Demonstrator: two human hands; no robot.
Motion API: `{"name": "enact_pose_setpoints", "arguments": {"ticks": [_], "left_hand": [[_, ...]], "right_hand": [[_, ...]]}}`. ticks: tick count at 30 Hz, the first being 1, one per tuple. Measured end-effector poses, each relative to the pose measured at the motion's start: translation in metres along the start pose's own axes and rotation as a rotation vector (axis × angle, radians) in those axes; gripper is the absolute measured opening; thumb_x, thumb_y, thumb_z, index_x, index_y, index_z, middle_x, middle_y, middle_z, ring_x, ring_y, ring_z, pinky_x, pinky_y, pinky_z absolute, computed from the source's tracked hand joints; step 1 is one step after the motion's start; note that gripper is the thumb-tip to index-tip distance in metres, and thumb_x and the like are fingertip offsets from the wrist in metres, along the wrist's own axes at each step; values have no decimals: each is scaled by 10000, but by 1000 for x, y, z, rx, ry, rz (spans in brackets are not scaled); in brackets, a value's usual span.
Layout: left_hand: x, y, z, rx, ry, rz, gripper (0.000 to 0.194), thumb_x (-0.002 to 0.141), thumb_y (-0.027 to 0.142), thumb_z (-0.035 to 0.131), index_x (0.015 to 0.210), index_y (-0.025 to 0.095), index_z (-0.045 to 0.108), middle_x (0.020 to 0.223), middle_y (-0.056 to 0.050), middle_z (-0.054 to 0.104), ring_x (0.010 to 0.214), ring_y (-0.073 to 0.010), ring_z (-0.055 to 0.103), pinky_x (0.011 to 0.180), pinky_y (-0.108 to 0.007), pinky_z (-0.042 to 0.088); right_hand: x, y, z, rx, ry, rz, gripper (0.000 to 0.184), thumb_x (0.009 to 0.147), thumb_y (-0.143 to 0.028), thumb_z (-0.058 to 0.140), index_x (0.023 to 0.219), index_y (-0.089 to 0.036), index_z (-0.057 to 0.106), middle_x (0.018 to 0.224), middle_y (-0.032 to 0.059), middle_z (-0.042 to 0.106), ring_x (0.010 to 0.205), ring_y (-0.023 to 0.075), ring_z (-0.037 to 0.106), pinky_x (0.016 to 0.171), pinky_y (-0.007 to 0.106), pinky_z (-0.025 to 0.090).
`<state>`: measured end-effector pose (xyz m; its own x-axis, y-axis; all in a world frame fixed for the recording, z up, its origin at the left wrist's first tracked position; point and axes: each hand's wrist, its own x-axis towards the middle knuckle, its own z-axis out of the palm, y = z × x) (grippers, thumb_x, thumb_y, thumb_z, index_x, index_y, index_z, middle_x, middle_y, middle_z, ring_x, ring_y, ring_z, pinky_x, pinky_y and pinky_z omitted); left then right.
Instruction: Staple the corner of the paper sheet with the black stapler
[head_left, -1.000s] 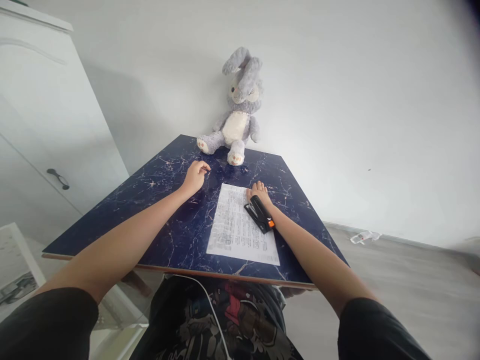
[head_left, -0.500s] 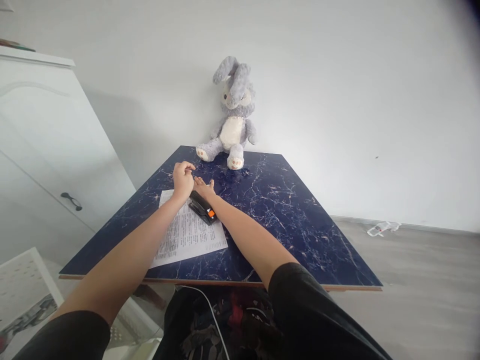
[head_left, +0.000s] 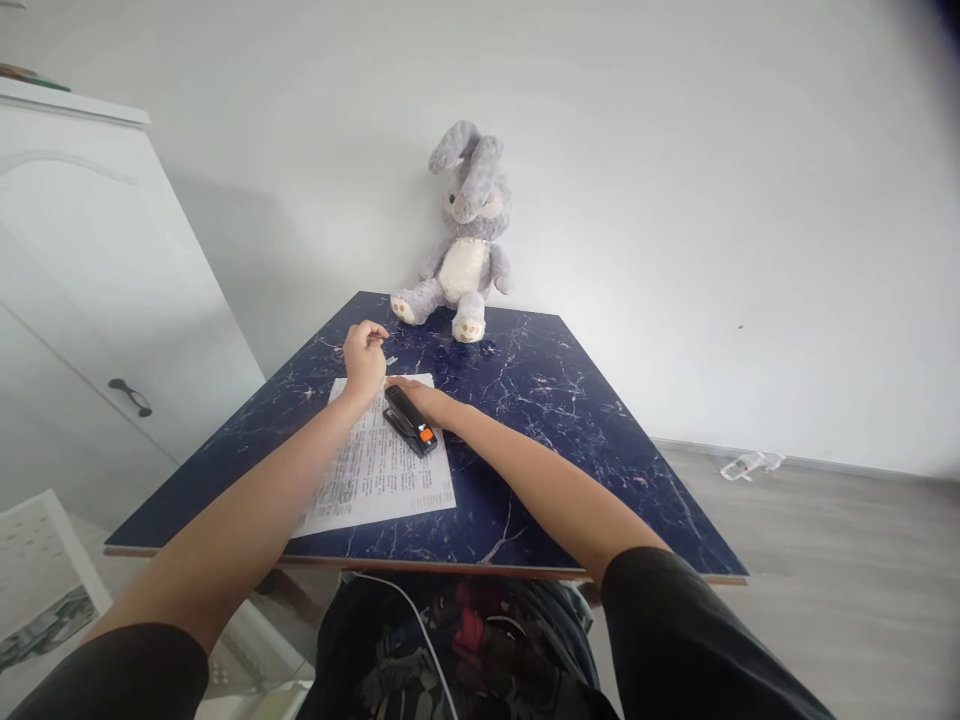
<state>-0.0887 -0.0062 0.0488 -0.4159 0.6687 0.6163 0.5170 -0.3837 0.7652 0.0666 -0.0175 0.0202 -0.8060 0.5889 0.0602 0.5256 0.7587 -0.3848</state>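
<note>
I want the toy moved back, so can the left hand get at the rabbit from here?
Probably yes: the left hand looks empty, and only bare tabletop shows between it and the rabbit.

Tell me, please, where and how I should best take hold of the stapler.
Probably grip the stapler around its middle, from above, fingers across its width: it is long, narrow and lies slantwise on the paper, with the right hand close along one side.

I see open blue marbled tabletop [head_left: 555,430] running right of the paper; straight back, the grey plush rabbit [head_left: 465,260] blocks me, with the plain white wall [head_left: 637,200] behind.
</note>
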Motion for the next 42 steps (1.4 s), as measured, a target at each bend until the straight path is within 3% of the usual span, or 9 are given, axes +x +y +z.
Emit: {"name": "enact_pose_setpoints", "arguments": {"ticks": [4, 7, 13, 19, 23, 26, 32, 38, 42], "left_hand": [[-14, -2, 12, -68, -142, -58, 229, 734, 61, 457, 782, 217, 618, 878, -43, 669, 874, -212, 652, 821, -344, 543], [-31, -2, 25, -128, -366, -70, 252, 736, 81, 452, 809, 213, 654, 857, -45, 702, 847, -217, 678, 772, -344, 550], [-64, 2, 40, 89, -791, 253, 291, 874, 135, 500, 974, 204, 765, 1081, -99, 740, 1042, -265, 693, 1040, -456, 517], [-75, 11, 32, 301, -1039, 432, 431, 997, 418, 601, 1373, 231, 695, 1478, -144, 603, 1364, -363, 544, 1160, -515, 426], [-72, 16, 27, 319, -1072, 402, 448, 1002, 465, 588, 1384, 254, 694, 1480, -136, 590, 1372, -365, 534, 1143, -498, 438], [-71, 16, 26, 327, -1062, 400, 415, 976, 450, 616, 1324, 249, 721, 1437, -137, 604, 1340, -361, 549, 1137, -495, 443], [-70, 6, 28, 345, -995, 375, 379, 951, 396, 630, 1279, 233, 729, 1393, -161, 615, 1250, -372, 591, 1118, -547, 459], [-74, 1, 33, 364, -967, 400, 352, 987, 301, 567, 1294, 206, 711, 1392, -158, 590, 1257, -345, 596, 1155, -545, 442], [-74, 4, 39, 213, -808, 279, 274, 982, 229, 540, 1171, 189, 734, 1265, -136, 651, 1198, -295, 642, 1141, -492, 470]], "right_hand": [[-42, 27, -8, -17, 12, 9, 553, 967, -192, 588, 1518, -154, 564, 1698, 128, 421, 1583, 235, 377, 1294, 369, 271], [-85, 58, -20, 3, 57, 126, 603, 942, -239, 632, 1536, -180, 547, 1713, 118, 397, 1544, 250, 444, 1274, 370, 327], [-149, 102, -42, 60, 179, 301, 559, 920, -200, 596, 1478, -209, 608, 1665, 100, 479, 1527, 238, 474, 1268, 431, 351], [-170, 92, -72, 90, 457, 363, 276, 975, -304, 536, 1076, -187, 765, 1079, 95, 797, 1016, 247, 739, 964, 386, 552], [-188, 71, -92, 166, 213, 334, 425, 980, -595, 560, 964, -194, 701, 893, 57, 735, 778, 207, 653, 720, 313, 504], [-192, 58, -92, 141, 79, 228, 373, 880, -548, 714, 988, -194, 662, 906, 42, 713, 738, 188, 605, 677, 295, 457], [-182, 49, -84, 191, 182, 103, 284, 917, -412, 671, 1086, -192, 733, 1003, 51, 748, 834, 194, 648, 809, 335, 519], [-199, 64, -99, 651, -38, 186, 565, 802, -458, 806, 1286, -175, 736, 1183, 96, 781, 1017, 250, 728, 853, 384, 596], [-204, 77, -97, 779, -69, 204, 642, 762, -385, 845, 1351, -171, 708, 1242, 109, 773, 1121, 266, 719, 955, 434, 581]]}}
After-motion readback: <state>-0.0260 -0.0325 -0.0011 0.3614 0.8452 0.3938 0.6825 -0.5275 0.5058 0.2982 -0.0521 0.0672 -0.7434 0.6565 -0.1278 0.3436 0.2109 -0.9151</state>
